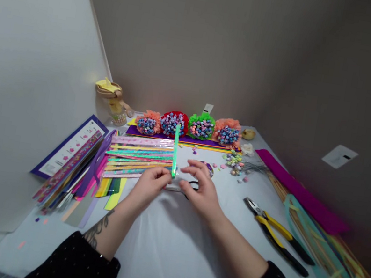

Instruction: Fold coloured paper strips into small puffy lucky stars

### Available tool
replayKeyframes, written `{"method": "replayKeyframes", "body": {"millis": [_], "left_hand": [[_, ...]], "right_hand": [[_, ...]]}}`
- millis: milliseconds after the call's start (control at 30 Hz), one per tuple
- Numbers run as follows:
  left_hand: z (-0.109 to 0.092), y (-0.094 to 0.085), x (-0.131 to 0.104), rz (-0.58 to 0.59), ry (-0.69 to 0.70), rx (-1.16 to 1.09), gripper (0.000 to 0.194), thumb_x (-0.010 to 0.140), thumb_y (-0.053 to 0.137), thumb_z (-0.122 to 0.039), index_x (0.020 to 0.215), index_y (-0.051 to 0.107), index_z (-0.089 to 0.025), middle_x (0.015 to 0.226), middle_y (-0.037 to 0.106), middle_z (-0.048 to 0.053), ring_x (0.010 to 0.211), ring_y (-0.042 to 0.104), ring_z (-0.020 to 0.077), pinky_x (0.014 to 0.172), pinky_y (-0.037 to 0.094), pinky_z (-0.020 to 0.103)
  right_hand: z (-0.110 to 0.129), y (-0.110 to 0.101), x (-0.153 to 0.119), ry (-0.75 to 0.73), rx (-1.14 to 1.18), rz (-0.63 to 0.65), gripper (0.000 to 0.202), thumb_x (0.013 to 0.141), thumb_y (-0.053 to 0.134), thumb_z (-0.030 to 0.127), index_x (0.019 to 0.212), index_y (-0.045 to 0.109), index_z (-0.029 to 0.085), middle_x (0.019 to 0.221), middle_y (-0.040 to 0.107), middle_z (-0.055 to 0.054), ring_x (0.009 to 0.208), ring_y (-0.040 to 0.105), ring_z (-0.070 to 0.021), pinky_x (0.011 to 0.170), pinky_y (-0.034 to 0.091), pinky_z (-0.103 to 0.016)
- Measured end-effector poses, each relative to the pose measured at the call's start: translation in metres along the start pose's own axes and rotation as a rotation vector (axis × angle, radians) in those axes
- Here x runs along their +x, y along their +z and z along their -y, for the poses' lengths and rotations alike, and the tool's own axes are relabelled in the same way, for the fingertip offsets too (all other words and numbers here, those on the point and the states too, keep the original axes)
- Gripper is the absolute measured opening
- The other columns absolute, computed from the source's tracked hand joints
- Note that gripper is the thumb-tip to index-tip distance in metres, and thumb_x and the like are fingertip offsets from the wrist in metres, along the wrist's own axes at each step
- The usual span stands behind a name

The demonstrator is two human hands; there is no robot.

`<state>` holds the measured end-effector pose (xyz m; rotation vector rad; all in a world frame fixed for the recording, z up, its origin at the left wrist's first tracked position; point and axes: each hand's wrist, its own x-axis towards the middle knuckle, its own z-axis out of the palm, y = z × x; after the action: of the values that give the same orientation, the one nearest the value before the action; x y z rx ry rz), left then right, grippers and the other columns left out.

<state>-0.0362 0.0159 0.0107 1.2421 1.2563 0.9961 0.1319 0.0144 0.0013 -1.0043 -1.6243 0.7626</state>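
Observation:
My left hand (154, 181) pinches the lower end of a shiny green paper strip (175, 149), which stands upright above the table. Just to the right, my right hand (203, 192) has its fingers curved and apart, with nothing visible between them. Scissors (194, 184) with dark handles lie on the table, partly covered by my hands. Left of the green strip spreads a row of coloured paper strips (136, 154), some of them glossy. Beyond my right hand is a small round purple item (208, 167), partly hidden by the fingers.
Pliers (274, 234) with yellow-black handles lie at right, before a magenta sheet (300, 189) and thin sticks. Several paper-star bouquets (202, 126) line the back. Loose folded stars (234, 159) sit at back right. A purple-bordered sheet (73, 146) and paper strips are at left.

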Motion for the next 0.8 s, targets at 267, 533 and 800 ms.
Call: {"method": "replayKeyframes", "body": {"millis": [267,533,800], "left_hand": [[-0.004,0.007,-0.006,0.026,-0.004,-0.067,0.019,0.072,0.062,-0.03,0.061,0.056,-0.016,0.05,0.042,-0.007,0.045,0.033,0.0058,0.045,0.027,0.019],[-0.012,0.005,-0.007,-0.056,0.163,0.148,0.016,0.075,0.06,-0.029,0.07,0.064,-0.014,0.068,0.063,0.001,0.065,0.055,0.0131,0.063,0.043,0.023],[-0.008,0.005,-0.012,-0.107,0.435,0.449,0.013,0.079,0.054,-0.021,0.072,0.065,-0.017,0.07,0.064,0.002,0.069,0.057,0.0143,0.064,0.043,0.024]], "right_hand": [[0.007,0.009,0.0,-0.008,-0.001,0.013,0.004,0.076,0.061,0.019,0.076,0.059,0.022,0.089,0.053,-0.004,0.09,0.053,-0.0201,0.084,0.042,-0.036],[0.005,0.007,0.002,0.119,0.162,0.088,0.011,0.076,0.062,0.025,0.069,0.056,0.021,0.084,0.053,-0.004,0.082,0.051,-0.0181,0.069,0.04,-0.029],[-0.001,0.011,0.001,0.459,0.542,0.144,0.029,0.077,0.061,0.045,0.067,0.052,0.02,0.055,0.045,0.004,0.051,0.037,-0.0108,0.051,0.028,-0.024]]}}
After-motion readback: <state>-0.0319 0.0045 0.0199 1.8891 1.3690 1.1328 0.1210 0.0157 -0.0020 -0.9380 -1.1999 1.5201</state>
